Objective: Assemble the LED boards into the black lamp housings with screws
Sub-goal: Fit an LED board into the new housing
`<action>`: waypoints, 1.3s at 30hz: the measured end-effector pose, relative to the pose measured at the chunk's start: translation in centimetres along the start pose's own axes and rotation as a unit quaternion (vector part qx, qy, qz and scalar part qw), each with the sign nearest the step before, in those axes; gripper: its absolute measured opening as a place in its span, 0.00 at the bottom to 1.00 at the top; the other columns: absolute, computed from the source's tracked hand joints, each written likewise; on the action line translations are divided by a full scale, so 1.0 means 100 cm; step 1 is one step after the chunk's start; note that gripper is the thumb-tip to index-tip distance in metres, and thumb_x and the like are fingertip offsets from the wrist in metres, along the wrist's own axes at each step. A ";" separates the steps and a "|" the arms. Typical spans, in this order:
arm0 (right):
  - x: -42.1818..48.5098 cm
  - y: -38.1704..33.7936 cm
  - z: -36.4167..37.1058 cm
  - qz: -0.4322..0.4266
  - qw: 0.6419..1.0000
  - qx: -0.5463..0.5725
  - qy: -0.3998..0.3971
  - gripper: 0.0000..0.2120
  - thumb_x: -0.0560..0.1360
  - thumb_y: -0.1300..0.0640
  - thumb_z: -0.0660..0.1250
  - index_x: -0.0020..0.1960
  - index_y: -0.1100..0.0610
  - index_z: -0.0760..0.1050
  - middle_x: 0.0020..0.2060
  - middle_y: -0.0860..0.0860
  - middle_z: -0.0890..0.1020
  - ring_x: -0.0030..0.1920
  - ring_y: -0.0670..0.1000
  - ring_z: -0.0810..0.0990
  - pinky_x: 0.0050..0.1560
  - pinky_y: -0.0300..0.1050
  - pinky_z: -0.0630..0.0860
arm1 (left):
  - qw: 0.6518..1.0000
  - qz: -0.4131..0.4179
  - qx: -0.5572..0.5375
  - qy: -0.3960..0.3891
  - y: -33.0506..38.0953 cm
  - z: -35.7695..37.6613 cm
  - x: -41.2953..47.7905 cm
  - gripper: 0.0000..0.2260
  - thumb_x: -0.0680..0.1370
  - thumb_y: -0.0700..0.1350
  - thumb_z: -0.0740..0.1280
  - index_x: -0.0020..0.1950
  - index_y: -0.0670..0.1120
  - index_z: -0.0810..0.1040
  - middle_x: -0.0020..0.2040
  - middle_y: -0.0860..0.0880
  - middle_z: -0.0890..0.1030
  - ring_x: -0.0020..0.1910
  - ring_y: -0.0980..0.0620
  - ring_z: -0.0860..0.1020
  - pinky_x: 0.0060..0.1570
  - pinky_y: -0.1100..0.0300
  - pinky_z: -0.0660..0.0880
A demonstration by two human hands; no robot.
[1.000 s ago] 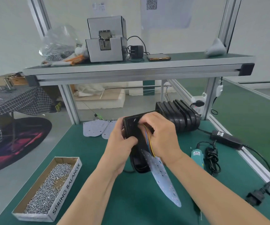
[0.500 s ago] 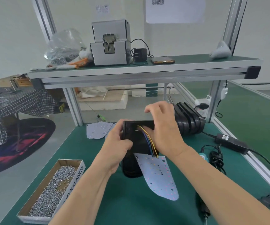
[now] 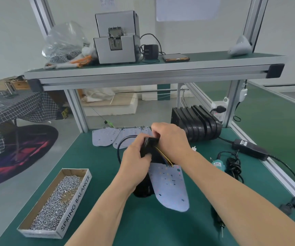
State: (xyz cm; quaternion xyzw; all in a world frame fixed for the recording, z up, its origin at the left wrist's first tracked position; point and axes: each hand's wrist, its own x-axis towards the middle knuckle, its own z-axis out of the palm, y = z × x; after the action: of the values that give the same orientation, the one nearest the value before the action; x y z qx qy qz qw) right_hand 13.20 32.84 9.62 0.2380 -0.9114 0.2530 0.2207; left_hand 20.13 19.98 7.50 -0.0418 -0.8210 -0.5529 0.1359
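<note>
black cable point(image 3: 118, 151) now looped out left of housing point(image 3: 149, 142), right hand point(image 3: 172, 141) shifted over its top end

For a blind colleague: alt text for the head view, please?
A person's left hand and right hand grip a black plastic lamp housing over a green bench mat, with a pale teardrop-shaped LED board joined to it by coloured wires. A cardboard box of silver screws sits at left; stacked black housings stand behind.

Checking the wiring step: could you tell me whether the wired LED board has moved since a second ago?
Yes. The LED board has swung from edge-on to face up, lying flatter over the green bench.
</note>
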 end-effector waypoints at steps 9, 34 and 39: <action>-0.016 0.038 -0.055 0.005 0.963 0.194 -0.189 0.11 0.78 0.52 0.71 0.59 0.46 0.77 0.55 0.34 0.75 0.51 0.28 0.73 0.50 0.22 0.67 | 0.994 -0.059 -0.087 0.032 -0.008 0.004 0.000 0.27 0.74 0.27 0.61 0.51 0.61 0.80 0.46 0.56 0.85 0.49 0.54 0.83 0.51 0.55 0.78; -0.084 0.031 -0.012 0.111 0.920 0.375 0.024 0.22 0.76 0.62 0.71 0.63 0.40 0.76 0.32 0.50 0.78 0.32 0.47 0.71 0.38 0.39 0.72 | 0.946 -0.160 -0.281 0.035 -0.026 0.005 -0.006 0.26 0.74 0.70 0.58 0.62 0.55 0.79 0.58 0.51 0.85 0.57 0.51 0.84 0.52 0.54 0.81; -0.096 0.019 0.006 0.090 0.951 0.277 0.102 0.21 0.76 0.63 0.73 0.65 0.45 0.77 0.37 0.43 0.81 0.35 0.47 0.76 0.42 0.31 0.71 | 0.953 -0.137 -0.270 0.027 -0.023 0.005 -0.010 0.23 0.72 0.72 0.60 0.52 0.57 0.81 0.54 0.51 0.86 0.54 0.52 0.85 0.46 0.60 0.81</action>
State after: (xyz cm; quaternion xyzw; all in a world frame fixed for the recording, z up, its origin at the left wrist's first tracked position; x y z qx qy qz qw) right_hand 19.54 37.01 3.47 0.1802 -0.7958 0.5370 0.2142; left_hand 20.54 19.60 4.97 0.0509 -0.6350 -0.7681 0.0643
